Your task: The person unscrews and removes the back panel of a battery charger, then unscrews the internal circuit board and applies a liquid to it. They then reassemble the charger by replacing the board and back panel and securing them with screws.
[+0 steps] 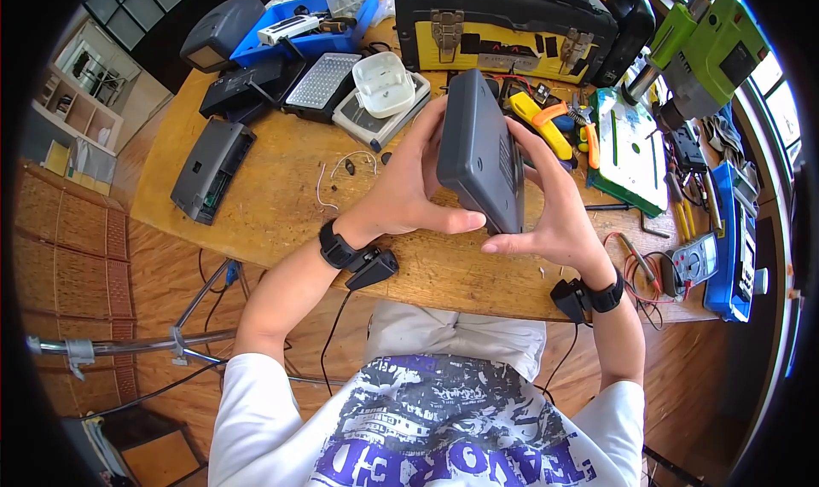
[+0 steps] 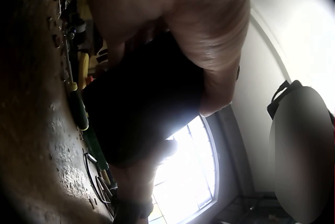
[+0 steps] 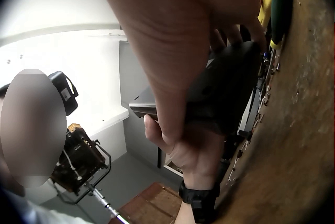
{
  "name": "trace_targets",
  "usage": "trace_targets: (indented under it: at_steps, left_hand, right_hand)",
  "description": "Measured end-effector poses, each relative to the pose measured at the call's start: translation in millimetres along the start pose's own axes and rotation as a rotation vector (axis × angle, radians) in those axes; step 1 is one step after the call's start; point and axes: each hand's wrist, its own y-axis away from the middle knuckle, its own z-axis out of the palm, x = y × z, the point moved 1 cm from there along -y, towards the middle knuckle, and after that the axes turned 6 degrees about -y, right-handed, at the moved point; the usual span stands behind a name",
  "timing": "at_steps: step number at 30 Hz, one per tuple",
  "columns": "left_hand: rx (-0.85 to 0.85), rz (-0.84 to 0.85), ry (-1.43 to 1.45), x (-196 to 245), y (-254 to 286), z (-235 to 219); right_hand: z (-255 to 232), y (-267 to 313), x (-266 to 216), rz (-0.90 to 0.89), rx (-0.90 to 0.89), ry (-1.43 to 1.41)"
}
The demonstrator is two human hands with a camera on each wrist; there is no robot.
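Observation:
Both hands hold a dark grey, box-shaped plastic device (image 1: 478, 146) up over the front of the wooden table. It stands tilted on edge, one broad face with screw holes and slots turned to the right. The left hand (image 1: 409, 188) grips its left side, thumb along the lower edge, other fingers partly hidden behind it. On the opposite side the right hand (image 1: 556, 205) grips it with thumb low and fingers high. In the left wrist view the device (image 2: 141, 98) is a dark silhouette; the right wrist view shows its casing (image 3: 225, 88) between the hands.
A similar dark casing (image 1: 213, 170) lies at the table's left. Behind are a white plastic cover (image 1: 384, 86), a blue bin (image 1: 247, 48) and a yellow-black toolbox (image 1: 503, 31). To the right are a green drill press (image 1: 717, 52), a multimeter (image 1: 695, 258) and orange-handled pliers (image 1: 590, 142).

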Motion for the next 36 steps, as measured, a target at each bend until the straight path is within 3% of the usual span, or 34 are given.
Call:
trace_targets:
  at_steps: [20, 30, 33, 36]
  left_hand:
    - [-0.062, 0.016, -0.066, -0.2, 0.5, -2.2]
    - [-0.007, 0.059, -0.071, 0.1, 3.7, -4.5]
    - [0.013, 0.148, -0.081, 0.8, 0.5, -5.7]
    - [0.067, 0.178, 0.005, 5.6, -2.5, 0.9]
  right_hand:
    - [1.0, -1.0, -8.3, -0.004, -0.004, 0.047]
    - [-5.4, -1.3, -9.4, -0.030, -0.006, 0.041]
    - [-9.1, 0.7, -2.5, 0.029, 0.043, -0.172]
    - [-10.7, 3.1, 2.8, 0.100, 0.236, -0.412]
